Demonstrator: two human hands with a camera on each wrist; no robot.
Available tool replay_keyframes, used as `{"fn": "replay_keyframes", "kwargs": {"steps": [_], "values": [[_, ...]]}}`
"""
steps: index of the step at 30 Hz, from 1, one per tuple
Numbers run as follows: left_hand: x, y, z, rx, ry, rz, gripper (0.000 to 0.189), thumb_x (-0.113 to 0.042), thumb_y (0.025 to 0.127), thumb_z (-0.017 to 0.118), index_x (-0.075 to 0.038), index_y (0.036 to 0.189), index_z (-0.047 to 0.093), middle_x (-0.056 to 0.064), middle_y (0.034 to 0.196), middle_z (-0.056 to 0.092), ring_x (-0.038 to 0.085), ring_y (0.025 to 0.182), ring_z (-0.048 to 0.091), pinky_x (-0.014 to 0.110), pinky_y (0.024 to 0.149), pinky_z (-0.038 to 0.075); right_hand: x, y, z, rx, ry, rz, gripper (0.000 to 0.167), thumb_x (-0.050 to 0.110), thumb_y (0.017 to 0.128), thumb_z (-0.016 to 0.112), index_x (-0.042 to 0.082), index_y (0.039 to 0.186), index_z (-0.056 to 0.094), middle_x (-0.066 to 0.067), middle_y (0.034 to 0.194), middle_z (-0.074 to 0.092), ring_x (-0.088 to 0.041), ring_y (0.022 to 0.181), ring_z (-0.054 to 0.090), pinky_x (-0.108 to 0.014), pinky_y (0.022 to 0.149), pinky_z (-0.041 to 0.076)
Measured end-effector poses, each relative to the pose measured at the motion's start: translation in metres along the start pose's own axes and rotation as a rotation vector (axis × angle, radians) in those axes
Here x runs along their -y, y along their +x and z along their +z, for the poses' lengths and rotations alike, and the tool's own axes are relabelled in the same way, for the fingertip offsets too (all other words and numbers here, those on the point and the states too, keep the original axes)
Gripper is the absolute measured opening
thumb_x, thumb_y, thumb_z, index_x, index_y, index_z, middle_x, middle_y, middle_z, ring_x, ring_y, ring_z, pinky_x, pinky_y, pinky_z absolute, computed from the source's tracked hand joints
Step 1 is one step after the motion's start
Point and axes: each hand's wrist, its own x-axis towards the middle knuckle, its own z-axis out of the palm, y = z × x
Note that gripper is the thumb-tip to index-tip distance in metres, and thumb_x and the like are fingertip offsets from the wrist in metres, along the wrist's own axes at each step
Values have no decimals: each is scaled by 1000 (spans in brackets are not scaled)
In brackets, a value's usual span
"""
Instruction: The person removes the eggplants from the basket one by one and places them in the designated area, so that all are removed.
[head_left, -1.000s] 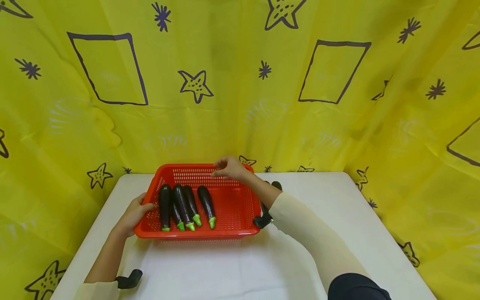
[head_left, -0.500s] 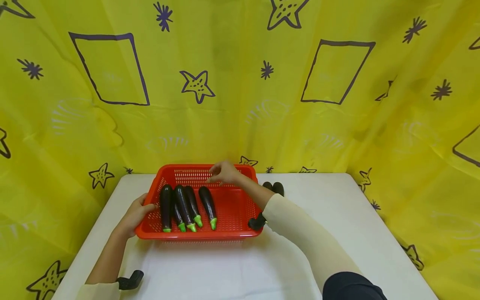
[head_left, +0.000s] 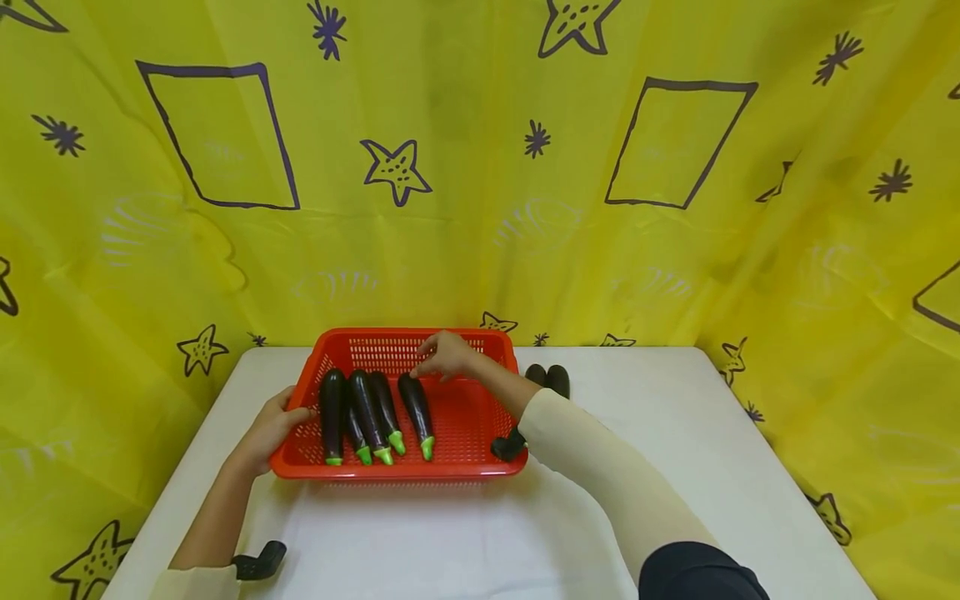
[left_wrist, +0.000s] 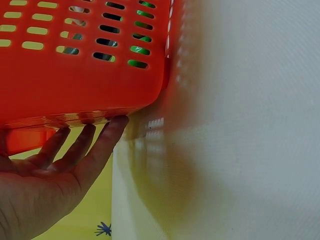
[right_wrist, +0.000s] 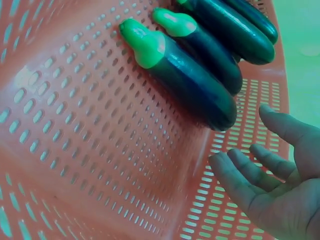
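Right grip (head_left: 447, 353) spread, left grip (head_left: 272, 427) holding basket (head_left: 397, 471)

Five glossy dark-purple eggplants (head_left: 370, 417) with green caps lay in a red perforated plastic basket (head_left: 397, 471), the rightmost slightly apart.

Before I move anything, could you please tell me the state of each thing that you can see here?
Red basket: open at the top, loaded, held by its left side.
Five eggplants inside: lying loosely in a row, green ends toward the near side.
Two eggplants outside: right of the basket, partly hidden.
Left grip: holding the basket.
Right grip: holding nothing, near the rightmost eggplant.
Yellow curtain: hanging, creased.
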Motion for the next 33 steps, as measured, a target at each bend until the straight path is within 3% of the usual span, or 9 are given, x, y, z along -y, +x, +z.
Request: {"fn": "replay_keyframes", "kwargs": {"steps": [6,14,23,33], "values": [[2,0,2,6,-25,5,59,-1,102,48,14,154,24,34,136,48,24,104,64,44,87,62,-6,5,9,24,-61,-9,46,11,91,83,-1,133,69,-15,104,74,-35,96,73,-42,76,64],[4,1,2,5,-31,14,57,1,101,47,13,153,28,31,132,52,24,103,64,44,86,62,-15,9,17,24,-41,-22,45,15,91,83,-1,131,69,-10,97,74,-29,91,73,-37,69,63],[1,1,1,8,-16,3,60,0,101,47,13,155,24,33,137,48,26,107,63,45,88,61,-23,12,16,56,-81,-93,47,27,97,78,2,135,67,-12,111,71,-24,95,71,-36,70,63],[-2,-2,4,6,-1,6,56,-1,102,46,13,152,25,36,140,46,27,110,63,46,89,61,-32,13,17,56,-106,-109,49,23,95,80,1,136,66,-17,122,72,-24,103,71,-33,73,62]]}}
